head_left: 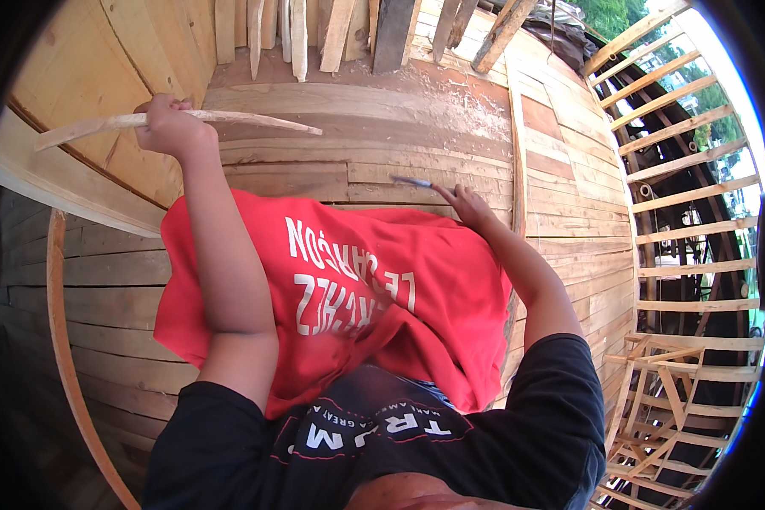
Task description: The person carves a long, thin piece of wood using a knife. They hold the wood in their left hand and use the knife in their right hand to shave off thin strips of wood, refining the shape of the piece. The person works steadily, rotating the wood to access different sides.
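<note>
Nearest is a dark T-shirt (518, 425) bearing white lettering with thin red lines, on the near side of the red cloth (450, 263). The cloth, draped over the person's lap, has large white capitals that appear upside down here; I see no maker's label on the tools or wood.

Just past the cloth's far right edge, the right hand (472, 208) is closed around the handle of what seems to be a knife (412, 181), though its blade is blurred. Beyond the cloth's far left edge, the left hand (174, 127) is wrapped around a pale wooden strip (259, 121), well apart from the blade.

Farther beyond the cloth, shavings (480, 110) litter the floorboards, then upright wood pieces (340, 34). The step looks like paring the strip, between strokes; the next move calls for steadying it and bringing blade to wood.
</note>
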Action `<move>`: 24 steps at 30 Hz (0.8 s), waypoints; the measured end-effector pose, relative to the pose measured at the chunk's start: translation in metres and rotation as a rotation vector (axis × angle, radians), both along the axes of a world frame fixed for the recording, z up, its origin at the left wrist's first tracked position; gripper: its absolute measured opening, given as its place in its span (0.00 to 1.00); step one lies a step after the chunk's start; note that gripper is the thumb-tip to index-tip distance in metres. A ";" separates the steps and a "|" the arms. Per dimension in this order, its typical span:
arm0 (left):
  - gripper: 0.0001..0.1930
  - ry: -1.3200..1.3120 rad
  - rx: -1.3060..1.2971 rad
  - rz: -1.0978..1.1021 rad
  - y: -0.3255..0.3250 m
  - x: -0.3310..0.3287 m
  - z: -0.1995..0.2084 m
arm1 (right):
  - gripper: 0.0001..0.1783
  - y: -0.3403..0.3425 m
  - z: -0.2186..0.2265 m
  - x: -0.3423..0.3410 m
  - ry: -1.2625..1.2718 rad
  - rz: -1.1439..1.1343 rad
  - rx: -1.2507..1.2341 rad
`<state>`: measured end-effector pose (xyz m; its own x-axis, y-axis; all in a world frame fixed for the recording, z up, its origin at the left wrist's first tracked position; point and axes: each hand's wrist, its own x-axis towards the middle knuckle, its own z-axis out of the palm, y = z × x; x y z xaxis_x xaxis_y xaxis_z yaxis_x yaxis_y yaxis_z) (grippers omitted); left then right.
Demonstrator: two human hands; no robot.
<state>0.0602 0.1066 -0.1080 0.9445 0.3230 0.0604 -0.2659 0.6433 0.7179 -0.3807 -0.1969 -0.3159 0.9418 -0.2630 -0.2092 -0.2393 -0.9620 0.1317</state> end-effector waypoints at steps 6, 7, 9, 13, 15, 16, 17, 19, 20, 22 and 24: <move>0.09 -0.014 0.055 -0.007 -0.006 0.000 -0.004 | 0.47 -0.019 -0.022 -0.010 -0.154 -0.223 -0.003; 0.08 -0.012 0.066 0.001 -0.006 0.000 -0.005 | 0.47 -0.008 -0.013 -0.001 -0.144 -0.096 0.088; 0.08 -0.021 0.057 -0.021 -0.007 0.002 -0.008 | 0.47 0.004 -0.012 0.007 -0.078 0.120 0.146; 0.08 -0.024 0.034 -0.053 -0.013 -0.002 -0.008 | 0.47 0.003 -0.027 0.016 -0.027 0.088 0.035; 0.08 -0.021 0.048 -0.044 -0.012 -0.003 -0.007 | 0.47 0.007 -0.027 0.020 -0.104 -0.247 0.004; 0.08 -0.014 0.049 -0.047 -0.014 -0.005 -0.006 | 0.46 0.003 -0.030 0.016 -0.144 -0.276 -0.012; 0.08 -0.016 0.041 -0.056 -0.016 -0.006 -0.006 | 0.46 -0.005 -0.033 0.011 -0.182 -0.304 -0.030; 0.08 -0.024 0.036 -0.054 -0.013 -0.004 -0.007 | 0.44 -0.001 -0.027 0.015 -0.168 -0.242 0.060; 0.09 -0.029 0.033 -0.052 -0.013 -0.003 -0.008 | 0.44 0.003 -0.027 0.017 -0.147 -0.094 0.069; 0.09 -0.038 0.029 -0.047 -0.015 -0.002 -0.010 | 0.45 0.011 -0.027 0.021 -0.102 0.199 0.088; 0.09 -0.026 0.026 -0.035 -0.014 -0.006 -0.006 | 0.44 0.022 -0.017 0.029 0.000 0.134 0.083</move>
<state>0.0538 0.0926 -0.1142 0.9533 0.2875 0.0926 -0.2619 0.6341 0.7276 -0.3513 -0.1751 -0.3331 0.9673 -0.1164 -0.2252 -0.1078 -0.9929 0.0500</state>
